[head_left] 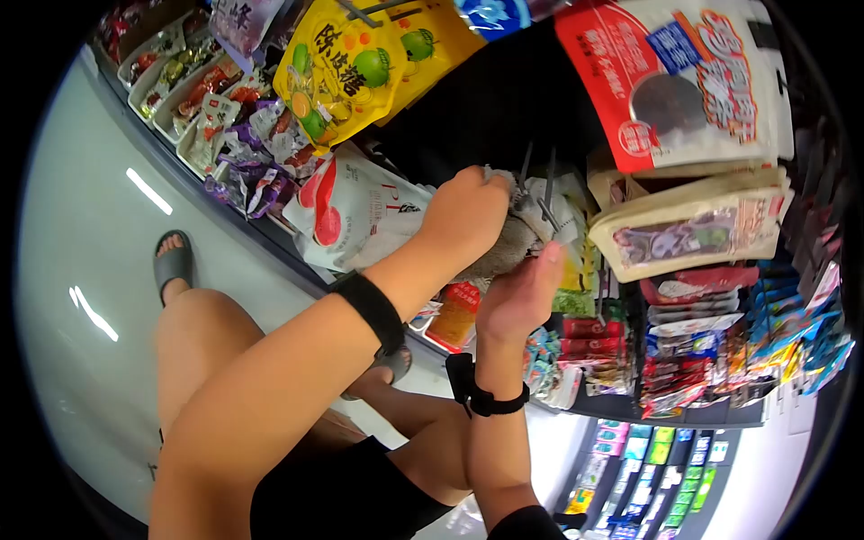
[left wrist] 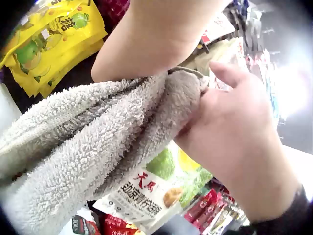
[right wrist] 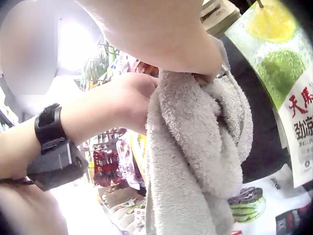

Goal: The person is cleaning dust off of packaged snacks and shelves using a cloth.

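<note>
A grey terry towel (left wrist: 112, 132) hangs bunched between my two hands, in front of the shelf of packaged snacks. My left hand (head_left: 468, 216) grips its upper part, with the fingers curled into the cloth. Close beside it, my right hand (head_left: 517, 297) holds the towel from the other side, thumb raised and fingers partly hidden behind the folds. Thin metal display hooks (head_left: 547, 193) stick out right at the towel's upper edge. In the right wrist view, the cloth (right wrist: 190, 147) drops down in thick folds below both hands.
Yellow candy bags (head_left: 346, 72) hang at the upper left, a red and white pouch (head_left: 670, 85) at the upper right. A white bag (head_left: 360, 211) lies left of the towel. Beige packs (head_left: 697, 229) hang on the right. Trays of wrapped sweets (head_left: 193, 99) line the shelf edge.
</note>
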The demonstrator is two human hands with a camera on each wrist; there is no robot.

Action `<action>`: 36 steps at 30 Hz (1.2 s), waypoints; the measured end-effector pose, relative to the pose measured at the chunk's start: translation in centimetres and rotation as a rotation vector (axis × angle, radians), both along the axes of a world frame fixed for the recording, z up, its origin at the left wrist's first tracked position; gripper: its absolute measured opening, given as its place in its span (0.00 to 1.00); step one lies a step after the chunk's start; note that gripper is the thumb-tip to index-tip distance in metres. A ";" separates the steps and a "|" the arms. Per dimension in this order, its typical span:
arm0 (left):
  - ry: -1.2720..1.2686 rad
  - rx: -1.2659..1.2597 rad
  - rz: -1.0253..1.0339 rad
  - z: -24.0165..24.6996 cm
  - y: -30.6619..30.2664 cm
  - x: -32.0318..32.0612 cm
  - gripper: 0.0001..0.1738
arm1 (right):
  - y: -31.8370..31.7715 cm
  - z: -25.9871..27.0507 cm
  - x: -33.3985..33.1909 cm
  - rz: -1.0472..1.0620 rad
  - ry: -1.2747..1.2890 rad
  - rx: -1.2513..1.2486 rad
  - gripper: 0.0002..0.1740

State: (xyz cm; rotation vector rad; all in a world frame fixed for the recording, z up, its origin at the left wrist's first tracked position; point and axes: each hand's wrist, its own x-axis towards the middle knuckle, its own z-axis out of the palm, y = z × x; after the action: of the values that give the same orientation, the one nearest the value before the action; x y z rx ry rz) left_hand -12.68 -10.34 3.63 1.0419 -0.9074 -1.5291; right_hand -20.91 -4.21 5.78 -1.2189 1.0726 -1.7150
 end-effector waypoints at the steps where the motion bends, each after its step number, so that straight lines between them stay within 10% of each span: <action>1: -0.003 -0.001 0.001 -0.1 0.8 0.3 0.26 | 0.1 0.1 -0.4 0.001 -0.003 -0.001 0.27; 17: 0.007 -0.245 -0.533 3.1 6.9 6.1 0.17 | 6.5 1.1 -2.3 -0.051 0.799 0.084 0.34; 23: -0.551 -0.540 -0.606 3.8 7.4 7.2 0.12 | 7.2 1.4 -3.7 -0.037 0.976 0.203 0.25; 29: -0.535 -0.553 -0.573 4.2 8.4 7.4 0.10 | 8.1 2.9 -5.0 0.037 0.849 0.316 0.21; 31: -0.638 -0.837 -0.521 4.6 9.2 7.2 0.09 | 7.7 0.7 -7.4 0.020 0.623 0.020 0.21; 36: -0.627 -0.753 -0.480 3.7 7.9 8.0 0.10 | 9.8 5.1 -15.3 -0.071 0.304 0.567 0.16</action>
State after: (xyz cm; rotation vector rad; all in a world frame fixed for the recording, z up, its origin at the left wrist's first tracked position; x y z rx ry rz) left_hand -4.66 -2.49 7.28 0.7553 -2.0930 -1.0341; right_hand -36.18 5.64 10.84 -1.0906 1.6608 -1.1642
